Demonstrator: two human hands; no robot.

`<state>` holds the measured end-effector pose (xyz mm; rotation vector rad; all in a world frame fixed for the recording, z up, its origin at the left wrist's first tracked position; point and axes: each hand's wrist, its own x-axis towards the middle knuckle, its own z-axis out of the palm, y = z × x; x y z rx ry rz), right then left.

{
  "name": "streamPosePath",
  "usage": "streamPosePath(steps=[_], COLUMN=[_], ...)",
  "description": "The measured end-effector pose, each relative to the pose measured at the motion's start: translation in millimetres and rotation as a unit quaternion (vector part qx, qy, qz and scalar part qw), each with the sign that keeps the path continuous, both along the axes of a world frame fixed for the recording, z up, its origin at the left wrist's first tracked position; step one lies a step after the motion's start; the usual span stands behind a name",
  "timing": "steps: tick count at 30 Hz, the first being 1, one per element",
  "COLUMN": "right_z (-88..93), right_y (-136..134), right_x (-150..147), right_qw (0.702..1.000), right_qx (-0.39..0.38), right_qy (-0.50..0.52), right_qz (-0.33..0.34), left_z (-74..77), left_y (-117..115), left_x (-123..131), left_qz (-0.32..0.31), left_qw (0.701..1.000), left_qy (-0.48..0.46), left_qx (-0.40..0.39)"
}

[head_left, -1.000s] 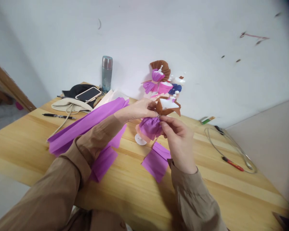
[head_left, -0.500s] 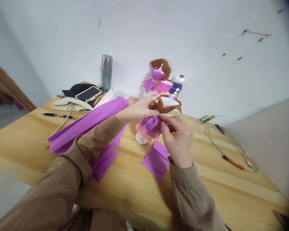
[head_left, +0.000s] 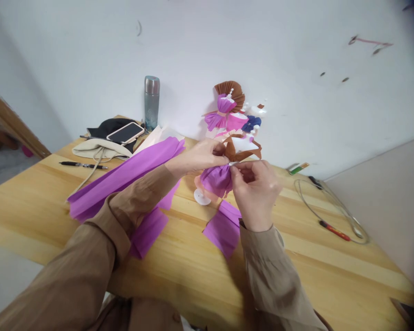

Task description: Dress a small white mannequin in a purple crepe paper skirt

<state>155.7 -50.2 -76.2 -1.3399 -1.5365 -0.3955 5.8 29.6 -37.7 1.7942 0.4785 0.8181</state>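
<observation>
A small dress form (head_left: pixel 244 144) with a brown paper top and a gathered purple paper skirt (head_left: pixel 216 178) tilts over the table, its round white base (head_left: pixel 202 196) below. My left hand (head_left: pixel 203 155) is closed on the form's waist from the left, thumb and fingertips together. From the right, my right hand (head_left: pixel 257 191) pinches the waist where purple meets white; its thumb and forefinger touch there. A purple paper piece (head_left: pixel 224 230) lies beneath my right hand. A long folded purple sheet (head_left: pixel 124 179) lies under my left forearm.
Finished small dresses (head_left: pixel 227 105) stand against the wall. At the back left are a bottle (head_left: pixel 152 103), a phone (head_left: pixel 125 133) and cloth items. A pen (head_left: pixel 83 165) lies at the left. A cable (head_left: pixel 305 209) and a red-handled tool (head_left: pixel 334 231) lie on the right.
My right hand has shifted slightly up and to the right at the waist, and its fingers have lifted a little. My left hand keeps its hold.
</observation>
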Motion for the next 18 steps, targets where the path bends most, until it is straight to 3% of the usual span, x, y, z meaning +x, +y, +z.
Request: streamPosePath(steps=[6,12,15,18], right_z=[-1.1,-2.7,0.8,6.6], right_y=[2.9,3.0,1.5,-0.9], right_x=[-2.6,-5.0,-5.3,-2.7], right_qw=[0.999,0.987,0.975,0.957], right_qx=[-0.019,-0.067,-0.100,-0.102], right_qy=[0.042,0.144,0.190,0.255], right_qz=[-0.015,0.011,0.061,0.093], left_z=[-8.3,-2.8,-3.5,-7.2], left_y=[4.4,-2.6,-3.2,-0.9], left_x=[3.3,3.9,4.7,5.3], left_qz=[-0.017,0.001,0.028,0.014], left_qw=[0.999,1.000,1.000,1.000], left_qy=[-0.020,-0.016,-0.008,-0.021], left_qx=[0.032,0.025,0.004,-0.015])
